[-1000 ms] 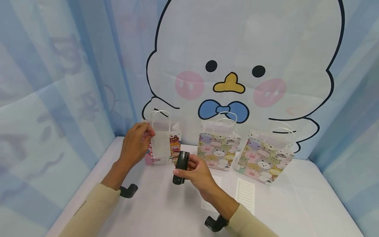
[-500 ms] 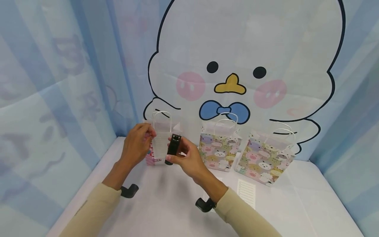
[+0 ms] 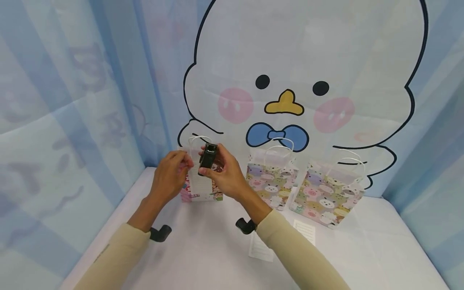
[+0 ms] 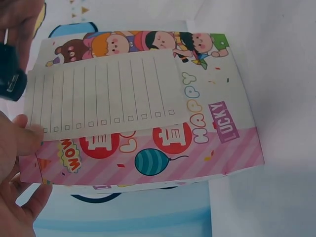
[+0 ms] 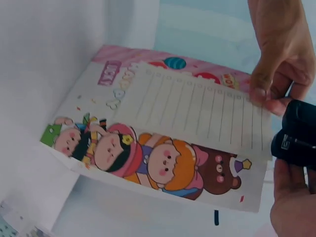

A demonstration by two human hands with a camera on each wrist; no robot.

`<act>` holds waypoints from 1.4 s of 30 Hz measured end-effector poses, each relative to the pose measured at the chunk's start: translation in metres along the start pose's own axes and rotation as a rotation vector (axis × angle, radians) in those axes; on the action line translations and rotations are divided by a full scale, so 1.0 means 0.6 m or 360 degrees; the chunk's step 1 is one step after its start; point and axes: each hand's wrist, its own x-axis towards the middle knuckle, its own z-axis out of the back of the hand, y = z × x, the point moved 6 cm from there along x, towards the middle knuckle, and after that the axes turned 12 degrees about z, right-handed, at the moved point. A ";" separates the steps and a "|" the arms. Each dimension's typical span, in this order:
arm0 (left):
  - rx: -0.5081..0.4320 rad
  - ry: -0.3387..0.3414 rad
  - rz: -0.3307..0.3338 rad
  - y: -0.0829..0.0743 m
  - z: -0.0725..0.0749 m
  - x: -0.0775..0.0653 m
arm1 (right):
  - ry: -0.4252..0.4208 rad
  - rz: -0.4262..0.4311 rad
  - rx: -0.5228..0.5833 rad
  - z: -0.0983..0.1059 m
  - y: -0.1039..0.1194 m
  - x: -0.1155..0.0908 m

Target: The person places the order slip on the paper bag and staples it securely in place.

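A ruled checklist sheet (image 4: 108,94) lies against the front of a cartoon-printed paper gift bag (image 4: 237,148) at the left of the head view. My left hand (image 3: 168,173) pinches the sheet against the bag's top edge, thumb on the sheet. My right hand (image 3: 228,173) grips a black stapler (image 3: 208,157) from its right side, thumb in front. In the right wrist view, the stapler's end is close to the sheet's upper edge, beside the left hand's fingers; whether it touches the paper I cannot tell. The stapler partly covers the bag in the head view.
Two animal-print gift bags, one in the middle (image 3: 271,185) and one at the right (image 3: 328,197), stand along the back of the white table (image 3: 203,257). Two more ruled sheets, the nearer one (image 3: 262,246) and the farther one (image 3: 305,230), lie partly under the right forearm.
My right hand has carried the stapler up and left, from in front of the table to the left bag's top edge. The left hand keeps its pinch there.
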 end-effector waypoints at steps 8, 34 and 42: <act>0.0000 0.0012 -0.0005 0.001 0.001 0.000 | 0.0208 0.0029 -0.0298 -0.010 -0.010 0.026; 0.0015 -0.0030 -0.0049 -0.002 -0.003 0.002 | 0.0046 0.0012 -0.0565 -0.018 -0.022 0.030; 0.0007 -0.0025 -0.0024 0.005 -0.004 0.004 | 0.0096 -0.0017 -0.0179 0.004 -0.026 0.036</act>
